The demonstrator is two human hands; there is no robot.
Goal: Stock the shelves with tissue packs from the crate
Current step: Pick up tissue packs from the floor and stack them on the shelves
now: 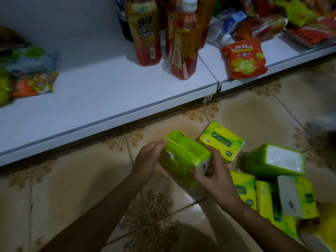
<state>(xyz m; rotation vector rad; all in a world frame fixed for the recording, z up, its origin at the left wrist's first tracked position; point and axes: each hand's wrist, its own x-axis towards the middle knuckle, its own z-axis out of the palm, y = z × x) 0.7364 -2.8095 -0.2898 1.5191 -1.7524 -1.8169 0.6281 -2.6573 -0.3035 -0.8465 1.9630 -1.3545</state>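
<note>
A person's two bare hands hold a lime-green tissue pack [183, 155] above a glossy patterned tile floor [72, 188], just in front of a low white shelf [101, 91]. The left hand [147, 157] cups the pack's left end, thumb on the upper edge. The right hand [216, 180] grips the right end, its fingers curled round the corner. More packs lie loose on the floor to the right: a yellow pack [221, 140] just behind the held one, a green pack [272, 160] whose clear end shows white tissue, and a jumbled heap of yellow packs [269, 202] touching one another. On the shelf stand tall bottles of amber drink [183, 46]. An orange crisp bag [243, 58] lies at the shelf's front edge, and colourful snack bags [34, 84] sit at far left.
</note>
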